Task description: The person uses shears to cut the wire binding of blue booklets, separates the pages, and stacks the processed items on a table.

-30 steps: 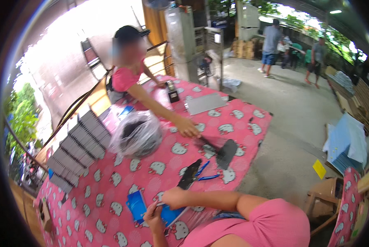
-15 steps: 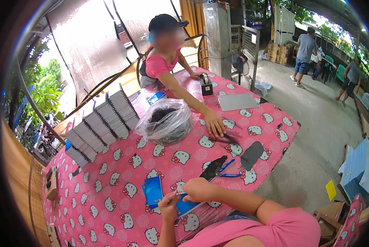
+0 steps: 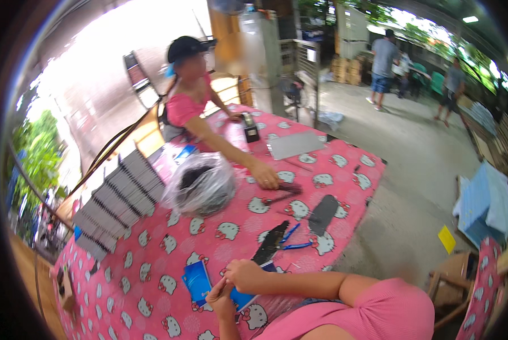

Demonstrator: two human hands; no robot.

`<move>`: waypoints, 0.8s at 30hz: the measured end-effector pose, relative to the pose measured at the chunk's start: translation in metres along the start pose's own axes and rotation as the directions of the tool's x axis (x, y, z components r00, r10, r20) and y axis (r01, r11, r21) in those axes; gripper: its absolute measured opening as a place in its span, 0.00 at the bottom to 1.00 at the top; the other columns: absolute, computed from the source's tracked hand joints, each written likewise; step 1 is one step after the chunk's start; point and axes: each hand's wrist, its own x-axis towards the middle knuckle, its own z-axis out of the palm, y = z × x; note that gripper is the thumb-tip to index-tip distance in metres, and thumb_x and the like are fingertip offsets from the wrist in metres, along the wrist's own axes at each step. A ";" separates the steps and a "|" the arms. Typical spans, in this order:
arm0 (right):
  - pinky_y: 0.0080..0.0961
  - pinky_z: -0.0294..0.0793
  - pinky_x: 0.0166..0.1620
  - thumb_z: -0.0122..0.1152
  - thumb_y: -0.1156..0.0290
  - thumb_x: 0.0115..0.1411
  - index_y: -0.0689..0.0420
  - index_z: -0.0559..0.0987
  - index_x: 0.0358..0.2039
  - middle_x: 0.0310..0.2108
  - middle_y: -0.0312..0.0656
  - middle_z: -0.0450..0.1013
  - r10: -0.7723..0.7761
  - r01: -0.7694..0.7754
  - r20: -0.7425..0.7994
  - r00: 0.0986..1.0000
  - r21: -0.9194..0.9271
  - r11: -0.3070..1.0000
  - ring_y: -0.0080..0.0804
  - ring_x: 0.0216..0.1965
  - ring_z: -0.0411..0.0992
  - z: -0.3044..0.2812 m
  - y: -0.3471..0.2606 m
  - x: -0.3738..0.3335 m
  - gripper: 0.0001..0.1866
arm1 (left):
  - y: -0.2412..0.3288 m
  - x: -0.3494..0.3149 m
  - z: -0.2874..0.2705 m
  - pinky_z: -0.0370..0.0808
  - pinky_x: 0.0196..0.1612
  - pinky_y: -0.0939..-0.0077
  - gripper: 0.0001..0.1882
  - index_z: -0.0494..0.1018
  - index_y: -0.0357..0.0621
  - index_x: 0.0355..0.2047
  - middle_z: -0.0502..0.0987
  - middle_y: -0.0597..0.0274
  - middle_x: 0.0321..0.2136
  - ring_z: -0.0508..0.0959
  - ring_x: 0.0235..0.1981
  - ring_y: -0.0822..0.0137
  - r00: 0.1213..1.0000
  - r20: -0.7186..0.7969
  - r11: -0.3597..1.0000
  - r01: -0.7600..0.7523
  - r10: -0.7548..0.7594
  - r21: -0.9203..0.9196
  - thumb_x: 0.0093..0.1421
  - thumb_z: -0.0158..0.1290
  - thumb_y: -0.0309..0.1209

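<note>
Close to my body, a blue-covered notebook [image 3: 241, 301] is held between my two hands. My left hand [image 3: 220, 298] is closed on its left edge, thumb up. My right hand [image 3: 246, 276] is closed over the upper edge, its fingertips mostly hidden. Just left of them lie more blue notebooks [image 3: 197, 281], slightly fanned. Beyond my right hand are a black, worn flat piece [image 3: 272, 242] and blue-handled pliers [image 3: 295, 245]. A dark grey oblong sheet [image 3: 323, 215] lies farther right.
Across the table a co-worker's hand [image 3: 265, 175] rests by loose black spiral coils [image 3: 287, 192]. A plastic bag of coils [image 3: 200, 187], tall notebook stacks [image 3: 118, 198], a tape dispenser [image 3: 250, 129] and a grey sheet [image 3: 295, 145] stand on the pink patterned tablecloth [image 3: 169, 258].
The whole view has shifted and blurred slightly. My hands stay together at the notebook, the right one now covering more of its upper edge. The co-worker's hand remains by the coils.
</note>
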 end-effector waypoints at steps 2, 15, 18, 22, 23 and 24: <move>0.35 0.70 0.38 0.58 0.67 0.49 0.58 0.77 0.27 0.29 0.42 0.71 -0.021 0.029 0.190 0.982 -0.042 0.999 0.37 0.36 0.70 -0.007 -0.010 0.003 0.08 | 0.006 -0.002 0.000 0.73 0.36 0.83 0.11 0.77 0.32 0.36 0.79 0.60 0.28 0.76 0.30 0.74 1.000 -0.003 0.998 -0.010 0.010 0.058 0.50 0.58 0.17; 0.36 0.68 0.48 0.61 0.59 0.51 0.62 0.74 0.42 0.43 0.50 0.71 0.196 -0.106 -0.258 0.946 0.323 0.940 0.49 0.47 0.68 -0.067 0.032 -0.026 0.22 | 0.007 0.002 0.012 0.72 0.37 0.86 0.10 0.71 0.35 0.38 0.77 0.57 0.36 0.75 0.34 0.75 0.981 0.173 0.993 -0.074 0.089 -0.090 0.55 0.53 0.16; 0.35 0.66 0.50 0.62 0.58 0.51 0.61 0.73 0.43 0.46 0.50 0.70 0.323 -0.215 -0.358 0.876 0.309 0.927 0.49 0.49 0.66 -0.086 0.082 -0.051 0.24 | 0.011 0.005 0.015 0.71 0.35 0.87 0.09 0.70 0.36 0.39 0.76 0.60 0.34 0.74 0.33 0.77 0.997 0.072 0.981 0.005 0.009 -0.194 0.56 0.53 0.19; 0.45 0.59 0.55 0.61 0.53 0.50 0.57 0.70 0.50 0.51 0.48 0.66 0.187 -0.229 -0.207 0.960 -0.202 0.952 0.47 0.53 0.62 -0.045 0.137 -0.104 0.30 | 0.014 0.019 0.026 0.71 0.31 0.86 0.09 0.73 0.36 0.37 0.76 0.63 0.30 0.73 0.28 0.79 0.995 -0.045 0.971 0.081 -0.094 -0.223 0.55 0.55 0.22; 0.49 0.56 0.56 0.61 0.52 0.50 0.55 0.68 0.53 0.54 0.48 0.64 0.197 -0.192 -0.031 0.980 -0.414 0.890 0.46 0.56 0.60 -0.040 0.136 -0.110 0.32 | 0.016 0.019 0.022 0.70 0.29 0.86 0.09 0.74 0.36 0.37 0.76 0.64 0.29 0.73 0.27 0.79 0.988 -0.016 0.977 0.150 -0.154 -0.152 0.54 0.56 0.21; 0.49 0.56 0.56 0.61 0.52 0.50 0.55 0.68 0.53 0.54 0.48 0.64 0.180 -0.173 -0.024 0.983 -0.413 0.894 0.46 0.56 0.60 -0.040 0.141 -0.112 0.32 | 0.018 0.020 0.021 0.70 0.29 0.86 0.09 0.74 0.36 0.37 0.76 0.64 0.29 0.73 0.27 0.79 0.989 -0.032 0.978 0.139 -0.146 -0.156 0.54 0.56 0.21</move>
